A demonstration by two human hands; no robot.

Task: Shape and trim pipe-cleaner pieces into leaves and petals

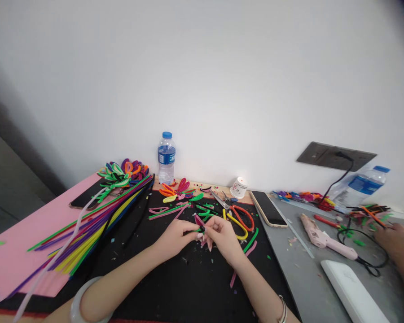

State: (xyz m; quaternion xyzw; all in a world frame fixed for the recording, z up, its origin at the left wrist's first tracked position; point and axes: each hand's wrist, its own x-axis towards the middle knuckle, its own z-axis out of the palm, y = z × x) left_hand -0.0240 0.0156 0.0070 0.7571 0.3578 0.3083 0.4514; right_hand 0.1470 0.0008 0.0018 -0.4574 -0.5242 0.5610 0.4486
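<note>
Over the black mat [148,287], my left hand [177,240] and my right hand [224,237] meet, fingertips pinched together. Between them is a small pipe cleaner piece [199,220] with a pink loop, a dark middle and some green; the fingers hide part of it. Just beyond lie green pipe cleaner pieces [207,210] and a pink and orange pipe cleaner flower [182,188]. Scissors [244,218] with red and yellow handles rest beyond my right hand, blades partly apart. Green and pink pipe cleaner strips [252,246] lie beside my right forearm.
Long pipe cleaners [77,242] spread over the pink sheet [23,242] at left. A water bottle [167,159] and a paper cup [239,187] stand by the wall. Rightward are a phone [268,209], a corded glue gun [326,240], a white power bank [352,289] and another person's hand [395,244].
</note>
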